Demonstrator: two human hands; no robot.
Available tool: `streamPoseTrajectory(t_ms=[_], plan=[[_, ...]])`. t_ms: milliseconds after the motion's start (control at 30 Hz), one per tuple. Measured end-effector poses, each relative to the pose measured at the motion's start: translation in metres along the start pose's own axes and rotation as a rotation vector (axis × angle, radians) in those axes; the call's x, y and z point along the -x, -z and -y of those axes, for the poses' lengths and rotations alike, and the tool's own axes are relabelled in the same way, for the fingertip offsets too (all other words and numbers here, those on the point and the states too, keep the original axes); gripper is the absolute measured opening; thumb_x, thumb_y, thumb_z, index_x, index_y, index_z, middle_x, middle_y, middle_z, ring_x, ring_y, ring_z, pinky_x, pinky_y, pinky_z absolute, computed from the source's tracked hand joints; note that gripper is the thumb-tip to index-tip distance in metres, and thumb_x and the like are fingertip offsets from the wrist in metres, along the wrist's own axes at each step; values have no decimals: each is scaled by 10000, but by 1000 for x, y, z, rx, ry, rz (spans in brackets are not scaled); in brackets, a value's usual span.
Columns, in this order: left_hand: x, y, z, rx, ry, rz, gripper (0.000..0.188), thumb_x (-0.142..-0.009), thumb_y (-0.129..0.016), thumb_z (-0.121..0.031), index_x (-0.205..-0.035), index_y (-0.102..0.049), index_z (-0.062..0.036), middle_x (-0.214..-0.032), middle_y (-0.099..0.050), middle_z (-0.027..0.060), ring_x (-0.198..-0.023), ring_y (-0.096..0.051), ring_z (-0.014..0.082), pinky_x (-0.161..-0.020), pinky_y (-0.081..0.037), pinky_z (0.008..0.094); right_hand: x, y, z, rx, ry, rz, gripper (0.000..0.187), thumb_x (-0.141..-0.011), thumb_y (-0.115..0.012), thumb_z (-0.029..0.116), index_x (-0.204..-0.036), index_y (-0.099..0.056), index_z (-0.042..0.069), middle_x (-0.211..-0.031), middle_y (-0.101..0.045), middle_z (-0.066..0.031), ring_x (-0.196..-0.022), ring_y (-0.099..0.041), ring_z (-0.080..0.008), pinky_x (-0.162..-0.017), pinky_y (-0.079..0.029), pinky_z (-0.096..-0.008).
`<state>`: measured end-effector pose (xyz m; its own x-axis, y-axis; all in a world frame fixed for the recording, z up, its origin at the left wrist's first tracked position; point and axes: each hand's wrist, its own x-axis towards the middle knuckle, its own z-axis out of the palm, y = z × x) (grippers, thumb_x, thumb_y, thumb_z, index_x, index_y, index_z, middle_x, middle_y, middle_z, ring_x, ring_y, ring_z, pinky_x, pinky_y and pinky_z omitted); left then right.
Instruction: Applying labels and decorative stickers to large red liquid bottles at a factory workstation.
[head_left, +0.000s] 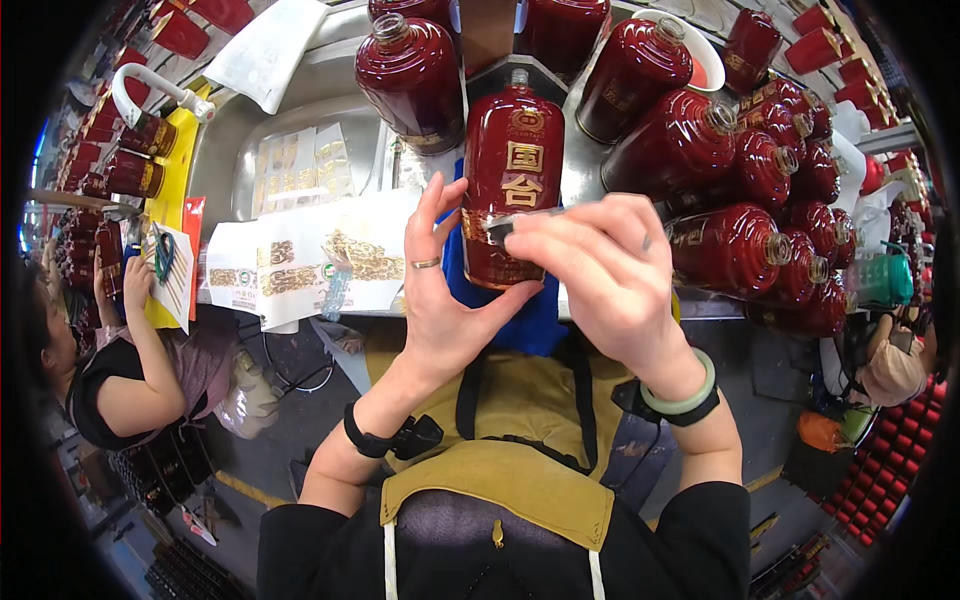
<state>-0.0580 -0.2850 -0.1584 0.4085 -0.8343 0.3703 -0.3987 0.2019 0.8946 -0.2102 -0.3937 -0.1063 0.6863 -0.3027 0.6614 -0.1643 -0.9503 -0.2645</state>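
A dark red glass bottle (515, 140) with raised gold characters and a gold band lies in front of me, its neck pointing away. Against its left side and base, my left hand (440, 285) steadies it with fingers and thumb. My right hand (615, 265) is closed over a slim tool with a black tip (500, 230), which meets the gold band low on the bottle. The rest of the tool is mostly hidden by my fingers. Blue cloth (535, 325) lies under the bottle's base.
White sheets of gold decals (300, 265) lie left of the bottle, before a metal basin (235, 160). Several red bottles (665, 145) crowd the right, one (410, 80) stands behind left, and a white bowl (690, 45) is at the back. A co-worker (125, 370) sits at far left.
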Motion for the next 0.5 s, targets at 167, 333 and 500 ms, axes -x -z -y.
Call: streamPoseTrajectory(t_ms=[167,333,500], plan=[[1,2,1,-35,-2,27,1167,-665,-923,-70,-1574,-193,-23,-1471,-423,213,-1354,-479,313,-1131,-413,452,2,-9,-5,60,-9,-95,287,-688,-687,150,-964,-742,93,-1028,-746,-21,-920,-658,-173,-816,-489,-349],[-4,3,1,-48,-33,13,1139,-645,-924,-85,-1557,-246,-5,-1445,-444,221,-1321,-500,336,-1095,-452,431,11,-7,4,-138,-100,-130,274,-697,-729,35,-969,-735,67,-974,-746,-30,-825,-656,-191,-741,-508,-331],[-12,9,-7,-330,-191,88,1034,-619,-932,-167,-1517,-421,-104,-1422,-448,197,-1270,-500,352,-1000,-502,427,-3,-21,2,-358,-582,-346,295,-880,-693,-6,-1168,-634,-7,-1035,-682,-171,-860,-680,-332,-738,-538,-384]])
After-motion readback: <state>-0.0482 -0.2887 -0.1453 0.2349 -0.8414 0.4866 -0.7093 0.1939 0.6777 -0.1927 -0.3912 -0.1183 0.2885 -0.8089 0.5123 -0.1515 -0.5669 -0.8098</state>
